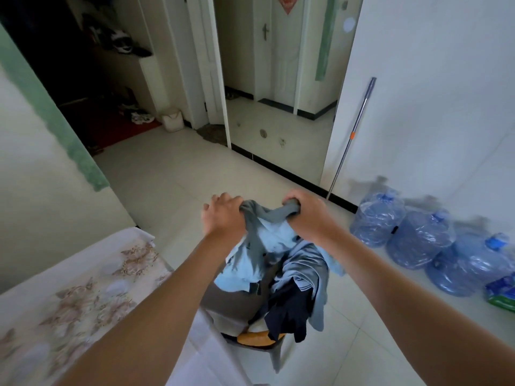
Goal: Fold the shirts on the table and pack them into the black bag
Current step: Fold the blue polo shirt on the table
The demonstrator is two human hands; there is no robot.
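Grips a grey shirt (264, 215) in both hands, arms stretched out ahead and the cloth lifted over a heap (301, 274) of other clothes. Curls the left hand (223, 215) over one bunched end, knuckles up, thumb out to the side. Clamps the right hand (303, 213) in a tight fist round the other end, a twist of grey poking out above the fingers. Stretches as a short rumpled band between the two hands, then drops in loose folds onto the heap below, touching it. Mixes pale blue, grey and dark navy pieces in that heap (which folds belong to which garment cannot be told), all piled on a chair (259, 337) with an orange seat showing at the bottom edge and navy cloth hanging off its right side. Stands just beside a table (83, 288) at lower left, spread with a pale floral cover. Off to the right, along the wall: a row of blue water jugs (418, 238) on the tiled floor, with a metal pole (351, 140) leaning on the wall beyond them. Straight ahead, an open doorway with a white door (281, 51) beyond.
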